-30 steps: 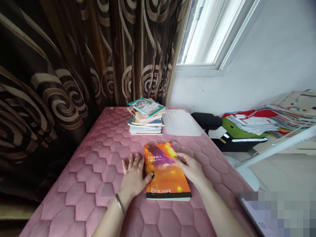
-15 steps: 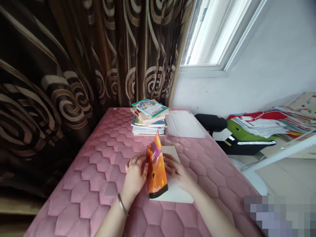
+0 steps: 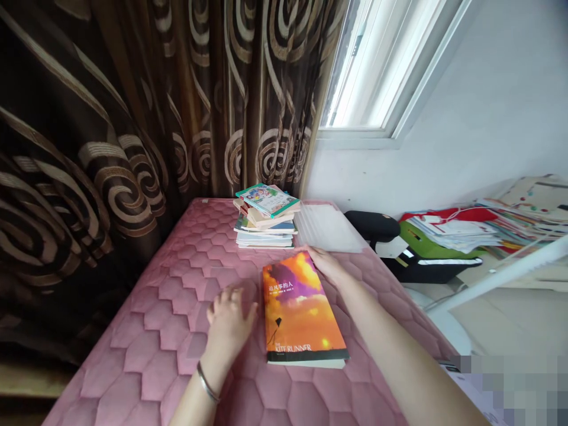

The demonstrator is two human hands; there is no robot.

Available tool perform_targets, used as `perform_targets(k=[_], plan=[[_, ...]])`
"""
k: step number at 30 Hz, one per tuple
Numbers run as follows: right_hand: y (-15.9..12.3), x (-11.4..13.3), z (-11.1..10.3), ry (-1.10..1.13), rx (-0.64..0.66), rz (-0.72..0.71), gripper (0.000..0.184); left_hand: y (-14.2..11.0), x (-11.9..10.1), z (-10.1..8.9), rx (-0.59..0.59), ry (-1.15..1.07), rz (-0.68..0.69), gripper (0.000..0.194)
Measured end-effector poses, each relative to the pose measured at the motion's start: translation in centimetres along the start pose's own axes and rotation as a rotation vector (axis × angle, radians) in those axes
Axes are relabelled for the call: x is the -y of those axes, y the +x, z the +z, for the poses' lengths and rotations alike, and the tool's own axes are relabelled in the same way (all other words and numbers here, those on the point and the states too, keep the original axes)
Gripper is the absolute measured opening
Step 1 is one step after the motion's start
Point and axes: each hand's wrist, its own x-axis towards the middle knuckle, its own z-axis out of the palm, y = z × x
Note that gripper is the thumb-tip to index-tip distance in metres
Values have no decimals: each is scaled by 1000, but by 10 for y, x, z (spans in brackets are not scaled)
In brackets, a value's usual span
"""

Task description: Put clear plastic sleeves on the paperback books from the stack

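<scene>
A paperback book (image 3: 302,313) with an orange and purple sky cover, a small kite and the words "The Kite Runner" lies closed on the pink quilted mattress (image 3: 177,302). My right hand (image 3: 326,264) is at its far right corner, fingers curled round the edge and partly hidden. To the left of the book, apart from it, my left hand (image 3: 231,319) rests over the mattress with its fingers spread and nothing in them. A metal bangle (image 3: 206,383) circles my left wrist.
Beyond the book stands an uneven stack of books (image 3: 266,222), a green-edged one on top. Beside it lies a translucent white sheet (image 3: 326,228). Patterned brown curtains (image 3: 199,118) hang at the left. A black armrest (image 3: 373,225) and papers (image 3: 448,231) are at the right.
The raised orange cover has come down, so the book is now closed. My right hand has moved from under the cover to the far right corner. My left hand has drawn away leftward.
</scene>
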Motion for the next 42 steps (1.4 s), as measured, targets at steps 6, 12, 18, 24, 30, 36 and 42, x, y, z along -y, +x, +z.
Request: perform_targets(k=[6, 12, 18, 24, 30, 36, 42], plan=[[-7, -4, -18, -139, 225, -4, 55, 16, 47, -12, -68, 299, -311, 51], [16, 4, 10, -566, 331, -21, 68, 16, 68, -11, -22, 226, -247, 45], [29, 14, 16, -645, 423, 30, 62, 33, 90, -16, 134, 51, -245, 11], [17, 27, 12, -706, 445, 41, 51, 52, 81, -47, 94, 214, -178, 20], [-19, 27, 15, -760, 295, 71, 52, 80, 50, -63, -53, 336, -17, 29], [-94, -7, 33, -548, 138, 75, 46, 107, 0, -59, -177, 322, 286, 25], [-150, -30, 48, -377, 0, 155, 44, 126, -58, -41, -163, 289, 544, 19]])
